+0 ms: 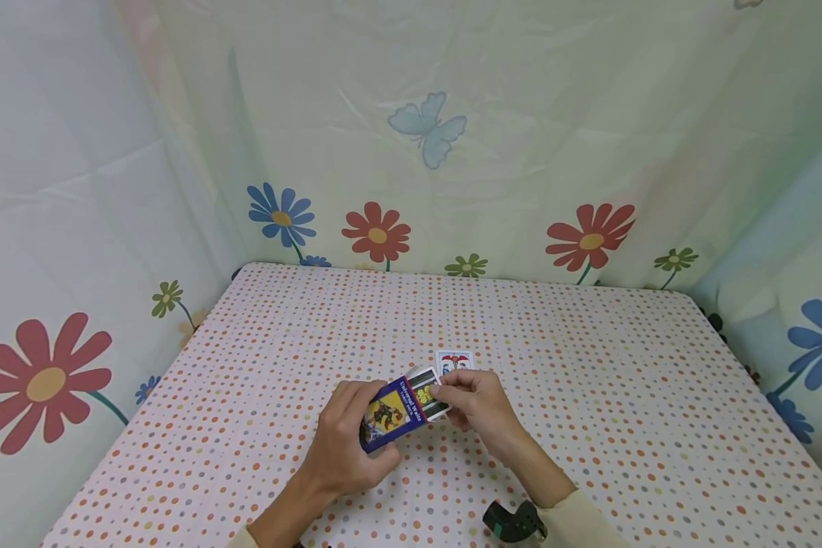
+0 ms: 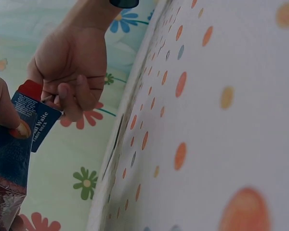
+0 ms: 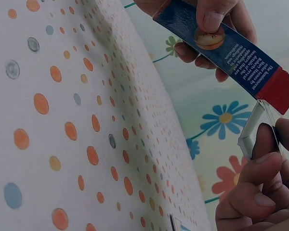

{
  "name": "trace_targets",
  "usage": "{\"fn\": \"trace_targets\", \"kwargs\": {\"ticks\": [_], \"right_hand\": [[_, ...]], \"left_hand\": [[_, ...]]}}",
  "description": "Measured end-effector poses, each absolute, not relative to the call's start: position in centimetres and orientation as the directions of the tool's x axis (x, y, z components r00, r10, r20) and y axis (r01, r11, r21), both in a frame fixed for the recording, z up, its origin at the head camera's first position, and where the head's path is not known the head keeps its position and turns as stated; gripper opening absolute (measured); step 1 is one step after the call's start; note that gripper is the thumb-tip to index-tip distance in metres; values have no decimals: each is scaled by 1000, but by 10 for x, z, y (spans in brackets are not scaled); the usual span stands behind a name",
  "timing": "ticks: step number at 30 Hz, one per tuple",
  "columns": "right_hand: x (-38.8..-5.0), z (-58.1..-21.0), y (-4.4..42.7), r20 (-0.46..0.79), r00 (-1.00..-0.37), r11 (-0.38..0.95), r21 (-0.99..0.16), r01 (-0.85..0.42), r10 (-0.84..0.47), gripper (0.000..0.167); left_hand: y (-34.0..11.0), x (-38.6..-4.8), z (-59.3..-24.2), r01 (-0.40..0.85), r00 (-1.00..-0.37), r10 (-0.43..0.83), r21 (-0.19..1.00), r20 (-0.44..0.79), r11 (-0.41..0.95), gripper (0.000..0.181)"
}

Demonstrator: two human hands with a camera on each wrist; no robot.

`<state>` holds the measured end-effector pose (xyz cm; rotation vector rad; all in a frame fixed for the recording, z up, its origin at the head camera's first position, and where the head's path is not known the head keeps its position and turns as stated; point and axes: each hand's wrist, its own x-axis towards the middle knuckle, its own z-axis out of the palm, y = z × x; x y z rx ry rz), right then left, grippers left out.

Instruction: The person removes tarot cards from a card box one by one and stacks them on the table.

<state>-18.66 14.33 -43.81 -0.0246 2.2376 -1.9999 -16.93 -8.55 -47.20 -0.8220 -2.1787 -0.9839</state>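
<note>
My left hand (image 1: 352, 441) grips a dark blue tarot deck box (image 1: 387, 415), its thumb on one side and its fingers on the other. The box is tilted, with its end towards the right hand and a red flap (image 3: 279, 91) standing out there. A patterned, white-edged card piece (image 1: 426, 392) sticks partway out of that end. My right hand (image 1: 479, 407) pinches it between thumb and fingers; in the right wrist view it looks like thin white-edged sheets (image 3: 250, 130) standing apart. Whether more lies inside the box is hidden. Just beyond the right hand, a picture card (image 1: 455, 361) lies on the table.
A dotted cloth covers the table (image 1: 246, 396). Flowered curtains (image 1: 507, 175) hang behind it and along both sides. A black device (image 1: 514, 522) sits at the right wrist, by the pale sleeve (image 1: 578, 521).
</note>
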Motion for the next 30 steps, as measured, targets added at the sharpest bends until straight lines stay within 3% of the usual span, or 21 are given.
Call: {"fn": "trace_targets", "kwargs": {"ticks": [30], "right_hand": [[-195,-445,157,-125,-987,89,-989,117,-98,22]], "left_hand": [[-85,-169,-472,736,-623,281,426,730,526,66]]}}
